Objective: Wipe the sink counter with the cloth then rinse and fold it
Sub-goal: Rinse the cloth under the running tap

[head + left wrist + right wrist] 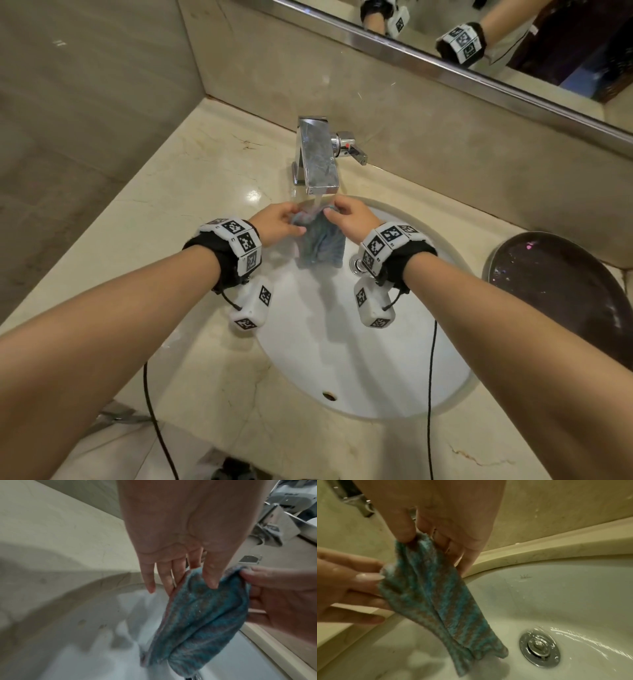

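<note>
A blue striped cloth (320, 241) hangs over the white sink (394, 377) under the chrome tap (317, 154), and water runs from the spout onto its top edge. My left hand (275, 222) pinches the cloth's upper left edge; in the left wrist view my thumb (210, 574) presses the cloth (197, 615). My right hand (349, 217) pinches the upper right edge, thumb and fingers closed on the cloth (428, 595). The cloth's lower end drips beside the drain (539, 647).
The beige marble counter (205, 164) surrounds the sink, with a wall on the left and a backsplash under a mirror (513, 41) behind. A dark round dish (561, 291) sits on the counter at the right. Black cables hang from both wrists.
</note>
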A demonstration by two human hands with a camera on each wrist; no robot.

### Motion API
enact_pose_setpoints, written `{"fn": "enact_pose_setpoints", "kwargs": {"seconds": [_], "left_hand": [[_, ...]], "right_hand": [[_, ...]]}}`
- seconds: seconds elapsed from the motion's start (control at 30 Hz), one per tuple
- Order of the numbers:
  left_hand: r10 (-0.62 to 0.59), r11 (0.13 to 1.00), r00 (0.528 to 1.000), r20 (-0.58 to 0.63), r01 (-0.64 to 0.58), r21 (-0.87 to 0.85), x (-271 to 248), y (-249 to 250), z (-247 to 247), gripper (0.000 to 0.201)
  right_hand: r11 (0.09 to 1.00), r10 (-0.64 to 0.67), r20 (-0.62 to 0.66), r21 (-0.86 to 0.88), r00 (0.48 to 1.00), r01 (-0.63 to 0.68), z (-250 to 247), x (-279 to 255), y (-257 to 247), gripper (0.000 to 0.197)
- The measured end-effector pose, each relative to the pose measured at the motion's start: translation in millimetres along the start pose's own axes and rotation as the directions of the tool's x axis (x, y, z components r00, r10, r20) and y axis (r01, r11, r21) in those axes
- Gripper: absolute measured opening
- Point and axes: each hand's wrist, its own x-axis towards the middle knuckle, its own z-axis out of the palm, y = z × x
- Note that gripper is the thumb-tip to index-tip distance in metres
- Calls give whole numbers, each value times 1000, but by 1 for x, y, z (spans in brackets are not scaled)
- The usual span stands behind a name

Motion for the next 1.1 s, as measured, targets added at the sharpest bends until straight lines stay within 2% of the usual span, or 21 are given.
{"fn": "enact_pose_setpoints", "kwargs": {"seconds": [0.07, 0.1, 0.17, 0.23, 0.37, 0.43, 0.57, 0.67, 0.73, 0.8, 0.87, 0.97, 1.07, 1.1], "left_hand": [[36, 999, 999, 8, -36, 14, -1, 0, 3, 42], [60, 995, 998, -20, -59, 77, 0, 0, 5, 41], [112, 979, 986, -125, -88, 186, 1, 2, 5, 31], [142, 977, 967, -214, -102, 186, 0, 7, 2, 19], [163, 971, 969, -187, -124, 205, -1, 11, -1, 20], [168, 973, 967, -191, -131, 192, -2, 10, -1, 18], [175, 978, 966, -188, -150, 142, -4, 6, -1, 15], [181, 973, 967, -182, -148, 179, -7, 7, -2, 17], [166, 965, 968, -186, -121, 235, -8, 6, -5, 19], [143, 955, 974, -176, -89, 284, -10, 4, -8, 23], [135, 944, 979, -154, -80, 321, -12, 4, -10, 27], [129, 949, 983, -128, -85, 303, -16, 2, -9, 20], [128, 965, 985, -119, -96, 244, -20, 1, -4, 5], [135, 968, 984, -120, -105, 227, -20, 1, -2, 10]], "right_hand": [[999, -26, 17, -17, 1000, 27, 3, -1, -10, 22], [999, -32, 24, -34, 999, 33, 4, -1, -15, 23], [997, -37, 48, -70, 998, 40, 2, 1, -21, 26], [985, -37, 40, -164, 999, 43, -1, 2, -24, 34], [935, -25, 23, -355, 999, 31, -8, 2, -21, 37], [880, -29, 47, -473, 998, 48, -11, 2, -20, 33], [698, -56, 118, -705, 991, 123, -7, 5, -20, 24], [603, -65, 114, -787, 991, 130, -2, 7, -21, 28], [583, -69, 91, -804, 993, 114, -2, 7, -23, 27], [609, -58, 81, -787, 995, 99, -2, 8, -24, 25], [683, -59, 65, -726, 996, 87, -2, 7, -26, 24], [892, 23, 56, -451, 998, 5, -1, 7, -28, 27], [967, 49, 58, -254, 997, -32, 2, 3, -31, 32], [972, 39, 60, -235, 997, -24, 3, 3, -32, 32]]}}
